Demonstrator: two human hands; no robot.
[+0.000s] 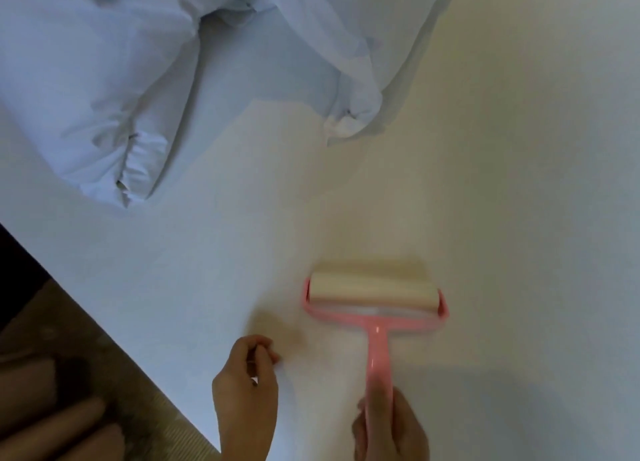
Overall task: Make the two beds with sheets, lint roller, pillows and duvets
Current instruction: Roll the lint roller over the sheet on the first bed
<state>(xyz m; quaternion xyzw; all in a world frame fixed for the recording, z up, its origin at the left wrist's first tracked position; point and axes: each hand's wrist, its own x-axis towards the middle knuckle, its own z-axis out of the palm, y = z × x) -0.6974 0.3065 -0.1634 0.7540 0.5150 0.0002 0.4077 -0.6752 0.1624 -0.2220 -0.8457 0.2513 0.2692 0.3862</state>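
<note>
Head view, bed: a bed covered by a smooth white sheet (519,218) fills most of the frame; its edge runs diagonally from the left side down to the bottom centre.

Head view, duvet: a white duvet (104,80) lies bunched and folded on the sheet at the upper left and top, with one gathered corner (346,123) pointing toward the middle of the bed.

Head view, lint roller: a pink lint roller (375,308) lies low on the sheet at lower centre, well apart from the duvet. Its cream adhesive roll (374,291) sits crosswise in the pink frame and touches the sheet; the roll is blurred. The pink handle (377,353) points toward the person.

Head view, right grip: the right hand (389,426) is clenched round the lower end of the handle, with one finger laid along its top.

Head view, left grip: the left hand (246,395) is over the sheet just left of the roller and near the bed edge, apart from the roller. Its fingers are curled in toward the thumb; whether they pinch anything cannot be told.

Head view, floor: brownish ribbed flooring (145,384) shows beyond the bed edge at lower left, along with blurred tan shapes that cannot be identified.
</note>
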